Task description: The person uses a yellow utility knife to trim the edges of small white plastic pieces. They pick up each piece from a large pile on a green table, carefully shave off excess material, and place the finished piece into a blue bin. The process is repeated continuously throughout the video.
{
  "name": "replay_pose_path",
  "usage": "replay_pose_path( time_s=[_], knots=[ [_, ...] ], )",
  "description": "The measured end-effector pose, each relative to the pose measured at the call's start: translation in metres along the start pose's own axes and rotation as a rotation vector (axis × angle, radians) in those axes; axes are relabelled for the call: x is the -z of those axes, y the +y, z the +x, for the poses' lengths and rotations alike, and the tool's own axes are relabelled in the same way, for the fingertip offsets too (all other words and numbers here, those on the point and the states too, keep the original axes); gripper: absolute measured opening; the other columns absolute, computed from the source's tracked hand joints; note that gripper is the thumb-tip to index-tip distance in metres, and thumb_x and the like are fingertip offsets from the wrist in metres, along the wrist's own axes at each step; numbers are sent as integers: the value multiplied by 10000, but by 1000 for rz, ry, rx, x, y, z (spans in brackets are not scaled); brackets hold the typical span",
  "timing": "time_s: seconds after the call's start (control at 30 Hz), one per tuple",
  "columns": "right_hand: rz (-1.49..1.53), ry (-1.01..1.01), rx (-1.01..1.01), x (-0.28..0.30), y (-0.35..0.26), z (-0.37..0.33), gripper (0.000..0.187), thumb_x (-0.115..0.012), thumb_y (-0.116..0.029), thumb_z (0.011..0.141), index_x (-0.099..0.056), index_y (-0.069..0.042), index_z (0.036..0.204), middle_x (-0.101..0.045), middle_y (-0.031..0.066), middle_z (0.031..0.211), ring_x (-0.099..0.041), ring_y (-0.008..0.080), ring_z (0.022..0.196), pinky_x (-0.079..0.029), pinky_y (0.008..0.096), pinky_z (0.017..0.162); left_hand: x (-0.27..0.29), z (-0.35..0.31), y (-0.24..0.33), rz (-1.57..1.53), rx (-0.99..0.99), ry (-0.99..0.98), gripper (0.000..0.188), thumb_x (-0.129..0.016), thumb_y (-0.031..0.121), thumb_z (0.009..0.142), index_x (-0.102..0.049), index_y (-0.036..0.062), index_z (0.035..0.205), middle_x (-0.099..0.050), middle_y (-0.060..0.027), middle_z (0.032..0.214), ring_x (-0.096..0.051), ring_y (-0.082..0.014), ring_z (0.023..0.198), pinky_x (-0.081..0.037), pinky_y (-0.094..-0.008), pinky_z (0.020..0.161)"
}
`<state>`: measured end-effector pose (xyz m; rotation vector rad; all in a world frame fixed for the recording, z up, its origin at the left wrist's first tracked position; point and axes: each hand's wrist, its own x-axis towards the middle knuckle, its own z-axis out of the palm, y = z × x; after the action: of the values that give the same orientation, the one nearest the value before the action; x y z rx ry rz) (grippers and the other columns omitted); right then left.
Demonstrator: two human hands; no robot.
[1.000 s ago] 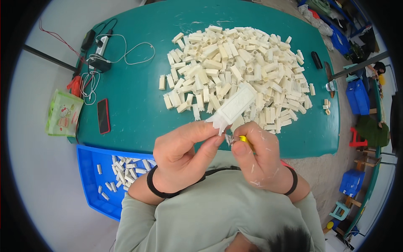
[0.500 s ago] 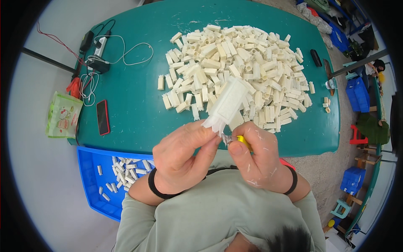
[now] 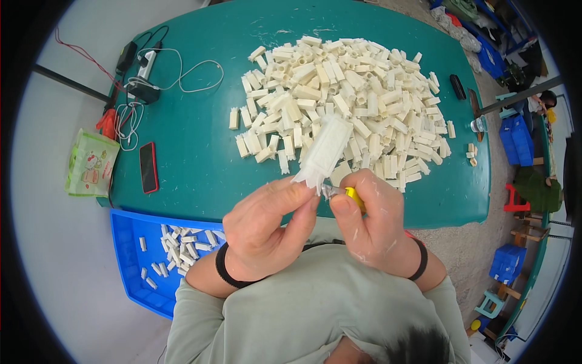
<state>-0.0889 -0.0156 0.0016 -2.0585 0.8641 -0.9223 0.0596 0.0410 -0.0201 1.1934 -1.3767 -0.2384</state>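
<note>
My left hand (image 3: 267, 221) is closed, pinching a white, box-like plastic piece (image 3: 330, 145) by its ragged lower end. The piece tilts up and to the right, above the near edge of the table. In my right hand (image 3: 374, 221) is a small yellow-handled cutting tool (image 3: 355, 199); most of its handle is hidden by my fingers. Its metal blade reaches left to the ragged end, close to my left fingertips. Whether the blade touches the plastic, I cannot tell. Beyond both hands lies a big pile of similar cream-white pieces (image 3: 376, 109).
Below the left side of the green table (image 3: 200, 158) is a blue bin (image 3: 130, 282) holding several white pieces. A phone (image 3: 148, 168), a power strip (image 3: 145, 65) with cables and a green bag (image 3: 92, 167) are at the left. A black case (image 3: 458, 87) lies far right.
The plastic piece has tipped slightly left and downward. My right hand and the cutting tool have shifted a little to the right, away from my left fingers.
</note>
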Motion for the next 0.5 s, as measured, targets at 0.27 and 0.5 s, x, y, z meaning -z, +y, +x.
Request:
replay_pose_path(
  time_s=[0.27,0.5],
  knots=[
    [-44,4,14,-1,1,3,222,-634,-191,833,-508,-21,765,-473,79,589,-473,238,478,-355,322,428,3,0,6,77,26,-1,267,-706,-70,651,-626,9,894,-668,-130,806,-654,-228,648,-505,-256,570],
    [-9,-39,31,2,1,3,186,-629,-165,820,-528,-10,793,-496,90,605,-472,231,478,-363,317,438,2,-2,2,-31,122,80,229,-700,-63,671,-626,1,877,-666,-125,822,-652,-192,665,-505,-251,582]
  ],
)
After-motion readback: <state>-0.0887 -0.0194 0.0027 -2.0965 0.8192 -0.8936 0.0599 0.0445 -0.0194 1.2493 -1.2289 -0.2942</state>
